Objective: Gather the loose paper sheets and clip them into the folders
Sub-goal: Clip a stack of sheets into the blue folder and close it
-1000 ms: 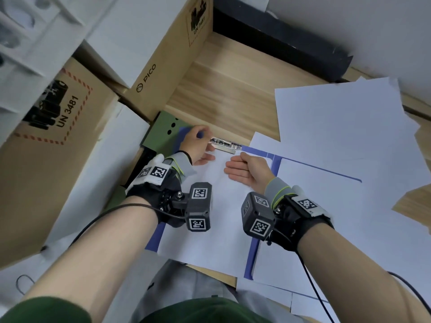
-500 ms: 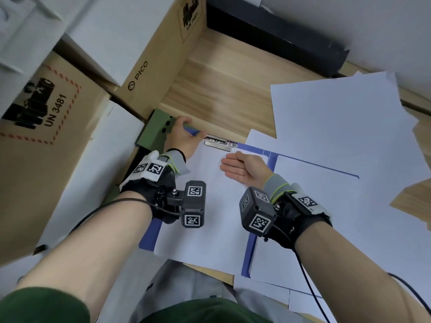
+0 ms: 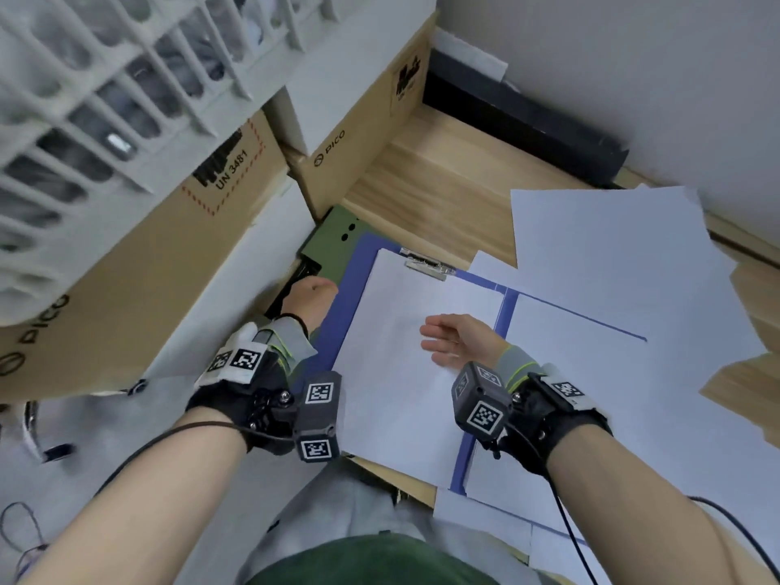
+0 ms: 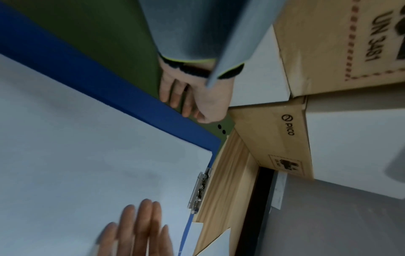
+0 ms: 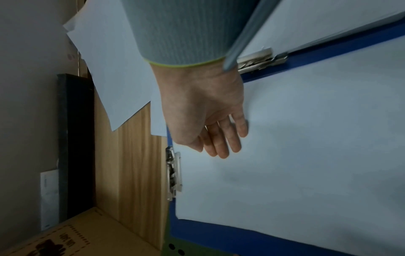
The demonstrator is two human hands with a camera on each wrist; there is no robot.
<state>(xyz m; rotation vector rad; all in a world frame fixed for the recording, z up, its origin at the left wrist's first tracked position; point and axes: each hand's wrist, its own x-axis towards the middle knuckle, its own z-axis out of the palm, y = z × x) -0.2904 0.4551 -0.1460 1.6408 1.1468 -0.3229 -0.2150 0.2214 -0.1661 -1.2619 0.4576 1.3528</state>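
Note:
An open blue folder (image 3: 361, 263) lies on the wooden desk, with a white sheet (image 3: 396, 373) tucked under its metal clip (image 3: 426, 263) at the top edge. My left hand (image 3: 310, 297) rests at the folder's left edge on a green folder (image 3: 337, 234) beneath it; in the left wrist view its fingers (image 4: 186, 104) lie straight on the green cover, holding nothing. My right hand (image 3: 456, 337) hovers flat over the clipped sheet, fingers (image 5: 221, 142) relaxed and empty. The folder's right half (image 3: 591, 394) is covered by paper. Loose sheets (image 3: 612, 255) lie behind it.
Cardboard boxes (image 3: 367, 133) (image 3: 126, 255) and a white slatted crate (image 3: 84, 78) crowd the left side. A black bar (image 3: 527, 133) runs along the wall at the back. Bare wooden desk (image 3: 422, 192) shows between the boxes and the papers. A second metal clip (image 5: 260, 60) sits near my right wrist.
My left hand has left the clip and drawn back to the folder's left edge. My right hand has uncurled and pulled back down the sheet. The head view has tilted up.

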